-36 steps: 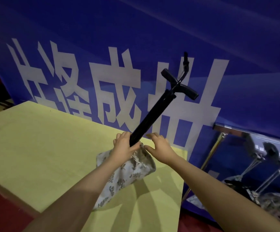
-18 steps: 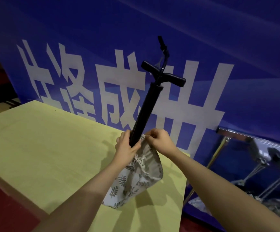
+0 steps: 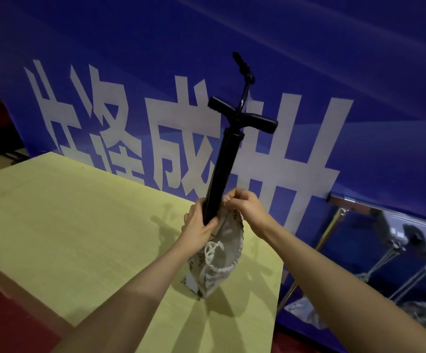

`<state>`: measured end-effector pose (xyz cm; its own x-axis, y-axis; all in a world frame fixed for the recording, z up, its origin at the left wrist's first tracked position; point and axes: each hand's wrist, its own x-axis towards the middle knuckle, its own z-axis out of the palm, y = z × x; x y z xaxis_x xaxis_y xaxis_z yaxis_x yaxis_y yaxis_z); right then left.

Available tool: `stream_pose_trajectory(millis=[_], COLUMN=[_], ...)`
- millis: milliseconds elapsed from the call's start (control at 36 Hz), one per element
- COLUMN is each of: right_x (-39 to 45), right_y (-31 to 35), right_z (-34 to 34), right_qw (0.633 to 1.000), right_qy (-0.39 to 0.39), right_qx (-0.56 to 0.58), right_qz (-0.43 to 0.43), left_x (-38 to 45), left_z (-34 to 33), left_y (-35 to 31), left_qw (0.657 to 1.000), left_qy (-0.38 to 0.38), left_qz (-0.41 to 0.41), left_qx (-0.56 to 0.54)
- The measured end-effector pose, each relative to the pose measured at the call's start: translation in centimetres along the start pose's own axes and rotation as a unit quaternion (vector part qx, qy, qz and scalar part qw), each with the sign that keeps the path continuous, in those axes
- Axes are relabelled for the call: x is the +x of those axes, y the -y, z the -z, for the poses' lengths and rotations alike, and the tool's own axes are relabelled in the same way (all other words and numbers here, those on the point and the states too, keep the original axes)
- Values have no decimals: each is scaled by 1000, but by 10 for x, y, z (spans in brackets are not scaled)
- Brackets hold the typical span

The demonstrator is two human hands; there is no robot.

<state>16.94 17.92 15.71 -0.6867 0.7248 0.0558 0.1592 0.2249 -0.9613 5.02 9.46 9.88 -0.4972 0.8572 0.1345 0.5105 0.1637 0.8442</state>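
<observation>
- The black pump (image 3: 221, 174) stands nearly upright, leaning slightly right. Its lower end sits inside the leaf-print drawstring pouch (image 3: 219, 261) and its T-handle (image 3: 242, 117) and hose (image 3: 243, 70) rise well above it. This looks like bagging work, with the barrel stood on end so the cloth can be drawn up around it.
- The pouch rests on its bottom on the yellow tabletop (image 3: 79, 225), near the far right corner. Its mouth is open upward around the barrel.
- The left grip (image 3: 198, 226) is wrapped round the barrel just at the pouch mouth, fingers curled behind and thumb across the front. I judge that it is there to steady the tall pump so it does not topple.
- The right grip (image 3: 245, 207) is closed in a pinch at the pouch's upper rim, just beside the barrel. It seems to hold the cloth edge or its cord, but I cannot tell which.
- Behind the tabletop's far edge hangs a blue banner (image 3: 359, 72) with white characters. Metal stands (image 3: 397, 256) sit on the floor beyond the right edge.
</observation>
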Motion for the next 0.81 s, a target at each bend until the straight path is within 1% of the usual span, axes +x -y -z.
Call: stream_pose_trajectory(millis=[111, 167, 222, 333, 417, 528, 806], right_x=[4, 4, 4, 1, -2, -1, -5], right_y=[1, 3, 3, 0, -1, -6, -23], right_z=[0, -2, -3, -3, 2, 4, -4], right_qw=[986, 980, 986, 998, 1000, 999, 998], right_qy=[-29, -51, -53, -15, -20, -34, -22], right_qx=[-163, -191, -158, -57, 11, 2, -24], right_qz=[1, -2, 2, -9, -19, -18, -46], left_x=[0, -1, -3, -6, -7, -5, 9], left_z=[2, 3, 4, 5, 5, 5, 11], left_y=[2, 2, 3, 9, 10, 8, -7], left_qw=[998, 996, 996, 995, 994, 994, 997], left_qy=[39, 51, 53, 75, 92, 103, 73], left_qz=[-13, -13, -8, -4, -8, -10, -19], left_qx=[-56, -65, -71, -64, -67, -46, -6])
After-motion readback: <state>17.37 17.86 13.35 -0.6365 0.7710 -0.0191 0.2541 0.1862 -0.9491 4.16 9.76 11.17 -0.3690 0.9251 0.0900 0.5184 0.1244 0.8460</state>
